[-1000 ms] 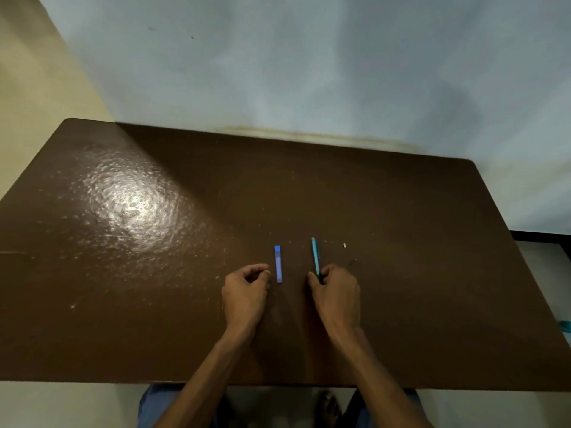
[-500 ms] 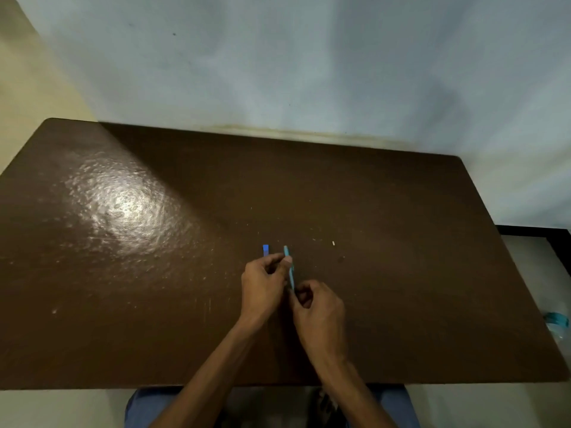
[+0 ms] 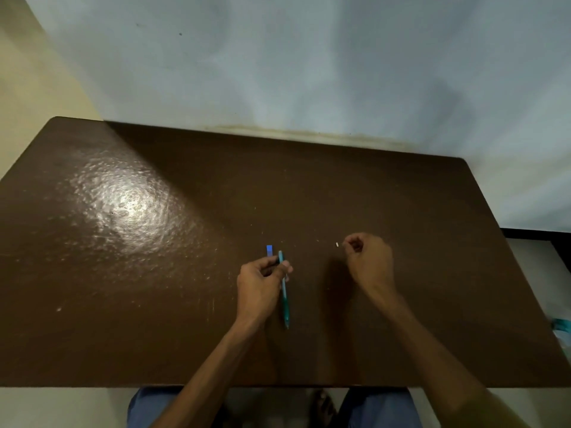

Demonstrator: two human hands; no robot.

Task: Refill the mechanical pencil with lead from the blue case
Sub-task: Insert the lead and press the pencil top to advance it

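Observation:
My left hand (image 3: 259, 285) grips the teal mechanical pencil (image 3: 284, 302) near its far end, and the pencil's tip points back toward me just above the brown table (image 3: 154, 288). The blue case (image 3: 269, 250) lies flat on the table just beyond my left fingers, which hide its near end. My right hand (image 3: 369, 261) is off to the right with its fingers curled and pinched together. I cannot see whether anything small is between them. A tiny white piece (image 3: 337, 244) lies on the table just left of my right fingertips.
The table's far edge meets a pale wall. A glare patch (image 3: 123, 202) shines on its left half. A teal and clear object (image 3: 562, 330) shows past the right edge. My legs in blue and one foot are under the near edge.
My hands were together at the pencil half a second ago. My right hand has since moved away to the right, beside the white piece. My left hand now holds the pencil alone.

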